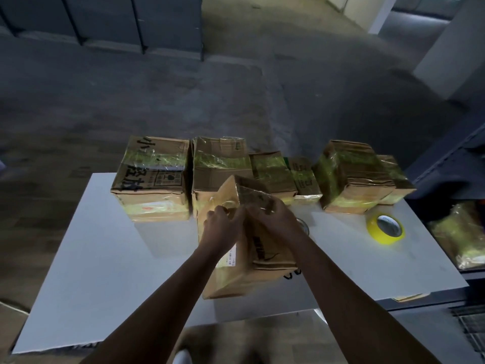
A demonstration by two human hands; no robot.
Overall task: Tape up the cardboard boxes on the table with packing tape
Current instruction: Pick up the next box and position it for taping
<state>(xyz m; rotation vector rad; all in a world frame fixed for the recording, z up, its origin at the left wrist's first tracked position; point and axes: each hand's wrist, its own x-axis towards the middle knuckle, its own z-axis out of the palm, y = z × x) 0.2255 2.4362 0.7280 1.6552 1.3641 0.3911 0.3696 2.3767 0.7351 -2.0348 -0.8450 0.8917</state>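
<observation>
Starting at the left of the white table (86,258), a taped box with black lettering (151,179) is seen in the back row, touching a second taped box (220,161). Just in front of these, near the middle, the box in hand (236,264) is stood on end and tilted, its lower end resting on the table. The left hand (223,227) is curled at the upper edge around a pale ring (228,205), judged to be a roll of clear tape, though this is left uncertain by blur. The right hand (273,214) is closed over the top corner beside it, fingers hooked on the cardboard where a glossy strip of tape is laid. Behind the wrists two smaller taped boxes (273,172) are lined up, then a wrapped stack (351,177), and a yellow tape roll (385,228) is set flat near the right edge. The box in hand is judged light, since it is propped by fingers alone, and its creased walls are likely to give under pressure. It is best taken at corners and folded edges, where cardboard is stiffest. Old tape makes the faces slick, so bare cardboard is the surer hold.
</observation>
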